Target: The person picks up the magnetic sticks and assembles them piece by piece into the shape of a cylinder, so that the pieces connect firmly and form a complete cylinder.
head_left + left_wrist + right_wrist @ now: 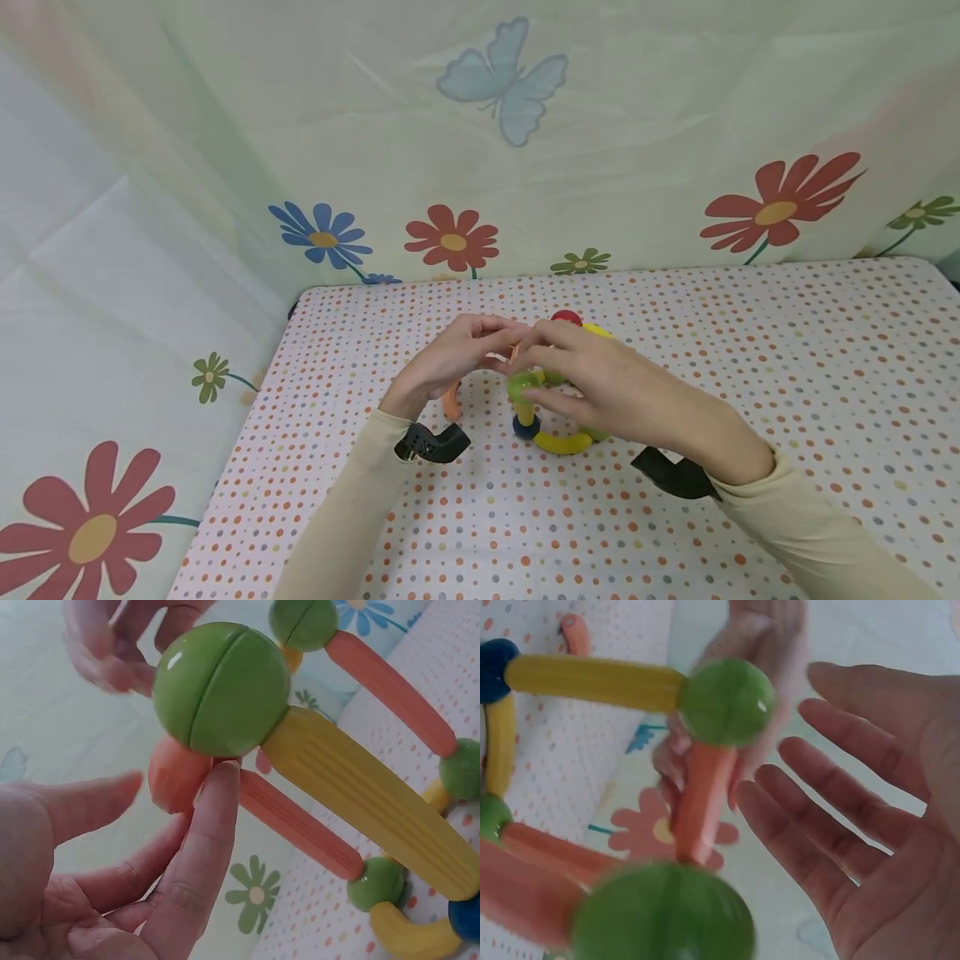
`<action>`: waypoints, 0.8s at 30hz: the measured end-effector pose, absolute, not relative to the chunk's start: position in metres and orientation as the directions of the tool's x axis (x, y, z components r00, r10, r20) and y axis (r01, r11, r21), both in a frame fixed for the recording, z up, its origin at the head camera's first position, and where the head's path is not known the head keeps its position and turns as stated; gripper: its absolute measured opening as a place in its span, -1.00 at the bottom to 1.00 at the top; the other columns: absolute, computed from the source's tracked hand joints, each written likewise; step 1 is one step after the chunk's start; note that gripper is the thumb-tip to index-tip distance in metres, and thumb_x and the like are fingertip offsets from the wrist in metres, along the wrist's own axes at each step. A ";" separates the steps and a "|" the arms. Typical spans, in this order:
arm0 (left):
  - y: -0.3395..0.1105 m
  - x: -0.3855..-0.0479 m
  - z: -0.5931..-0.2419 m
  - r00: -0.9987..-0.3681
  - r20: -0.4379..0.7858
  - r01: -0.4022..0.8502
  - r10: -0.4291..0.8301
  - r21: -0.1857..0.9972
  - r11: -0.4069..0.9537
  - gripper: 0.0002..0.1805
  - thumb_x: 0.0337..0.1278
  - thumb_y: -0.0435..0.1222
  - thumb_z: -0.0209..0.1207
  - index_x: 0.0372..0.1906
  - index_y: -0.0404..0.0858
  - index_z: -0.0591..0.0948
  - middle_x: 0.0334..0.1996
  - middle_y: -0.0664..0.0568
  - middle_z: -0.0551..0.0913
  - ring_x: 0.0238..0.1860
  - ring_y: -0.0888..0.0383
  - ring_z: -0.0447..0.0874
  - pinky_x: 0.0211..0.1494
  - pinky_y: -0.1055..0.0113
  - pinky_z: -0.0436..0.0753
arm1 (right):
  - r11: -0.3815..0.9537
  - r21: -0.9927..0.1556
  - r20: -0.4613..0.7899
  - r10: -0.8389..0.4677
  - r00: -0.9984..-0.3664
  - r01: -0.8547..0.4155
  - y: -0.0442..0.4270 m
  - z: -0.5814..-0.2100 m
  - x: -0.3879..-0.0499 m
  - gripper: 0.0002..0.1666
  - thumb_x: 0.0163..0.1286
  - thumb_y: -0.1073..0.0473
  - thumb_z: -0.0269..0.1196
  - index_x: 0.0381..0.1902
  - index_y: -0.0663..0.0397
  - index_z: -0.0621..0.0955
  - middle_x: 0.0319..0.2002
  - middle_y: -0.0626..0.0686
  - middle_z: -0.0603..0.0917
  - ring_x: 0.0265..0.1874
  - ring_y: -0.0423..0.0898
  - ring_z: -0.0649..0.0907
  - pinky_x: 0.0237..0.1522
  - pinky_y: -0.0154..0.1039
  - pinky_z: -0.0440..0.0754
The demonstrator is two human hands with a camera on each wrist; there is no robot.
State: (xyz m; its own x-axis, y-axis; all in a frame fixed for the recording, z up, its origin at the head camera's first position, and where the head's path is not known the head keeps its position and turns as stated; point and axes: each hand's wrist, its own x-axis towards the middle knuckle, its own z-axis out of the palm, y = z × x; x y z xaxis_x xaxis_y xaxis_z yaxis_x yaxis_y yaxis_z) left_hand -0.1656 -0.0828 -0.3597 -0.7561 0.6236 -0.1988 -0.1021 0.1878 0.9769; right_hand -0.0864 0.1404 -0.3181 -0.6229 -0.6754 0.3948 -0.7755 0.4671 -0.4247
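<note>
A toy frame of balls and rods stands on the table. Its near upright is a yellow rod [367, 795] rising from a blue ball [527, 427] to a green ball [225, 690]. Along the top, an orange rod [705, 799] joins this ball to another green ball [667, 915]. My left hand [457, 354] touches the orange rod from the side with its fingertips, the thumb held apart. Over the frame's right side is my right hand [600, 383], fingers spread and relaxed and holding nothing. In the head view it hides much of the frame.
A loose curved orange piece [451, 402] lies on the dotted tablecloth [675, 542], left of the frame. Curved yellow pieces [564, 443] form part of the frame's base. A red ball [567, 317] shows at the back. A flowered curtain [630, 125] hangs behind the table.
</note>
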 end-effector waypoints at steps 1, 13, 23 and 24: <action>-0.084 -0.165 -0.361 -0.759 -0.193 -0.099 0.622 0.978 0.182 -0.62 0.64 -0.31 0.04 0.28 -0.51 0.58 0.09 -0.21 0.69 -0.05 0.14 0.73 0.09 0.18 0.75 | 0.472 -0.444 0.404 -0.654 -0.640 -0.762 0.145 -0.315 -0.087 -0.65 0.29 0.29 0.52 0.02 0.00 0.72 0.03 -0.08 0.63 -0.09 -0.19 0.63 -0.13 -0.21 0.71; -0.098 -0.130 -0.399 -0.798 -0.221 0.131 0.560 0.844 0.520 -0.33 0.19 -0.66 0.20 0.44 -0.37 0.44 0.19 -0.19 0.58 0.19 -0.11 0.61 0.07 0.23 0.70 | 0.555 -0.572 0.502 -0.345 -0.793 -0.604 0.229 -0.337 -0.123 -0.53 0.26 0.61 0.36 0.10 0.24 0.66 0.01 0.10 0.70 -0.03 -0.46 0.58 -0.03 -0.66 0.50; -0.064 -0.085 -0.427 -0.891 -0.183 0.151 0.415 0.743 0.652 -0.18 0.23 -0.03 0.46 0.47 -0.26 0.41 0.11 -0.11 0.40 0.07 0.05 0.42 0.12 0.11 0.54 | 0.517 -0.782 0.057 -0.497 -0.866 -0.348 0.226 -0.411 -0.145 -0.49 0.29 0.41 0.47 0.19 0.29 0.61 0.10 0.21 0.64 0.06 0.16 0.65 0.10 0.18 0.66; -0.060 -0.084 -0.428 -0.902 -0.173 0.147 0.396 0.738 0.658 -0.21 0.25 -0.04 0.45 0.46 -0.26 0.41 0.11 -0.11 0.39 0.09 0.03 0.41 0.14 0.10 0.54 | 0.499 -0.802 0.034 -0.511 -0.859 -0.329 0.220 -0.415 -0.147 -0.47 0.29 0.38 0.48 0.19 0.28 0.60 0.09 0.21 0.65 0.06 0.17 0.65 0.11 0.19 0.65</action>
State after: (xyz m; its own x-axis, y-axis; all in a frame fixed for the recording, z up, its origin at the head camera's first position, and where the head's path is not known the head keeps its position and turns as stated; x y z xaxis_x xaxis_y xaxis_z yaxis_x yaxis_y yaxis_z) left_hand -0.0837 -0.0604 -0.4283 -0.9018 0.3960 -0.1732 0.1474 0.6584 0.7381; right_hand -0.1466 0.2199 -0.4155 -0.8589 -0.5109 0.0344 -0.3286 0.4985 -0.8022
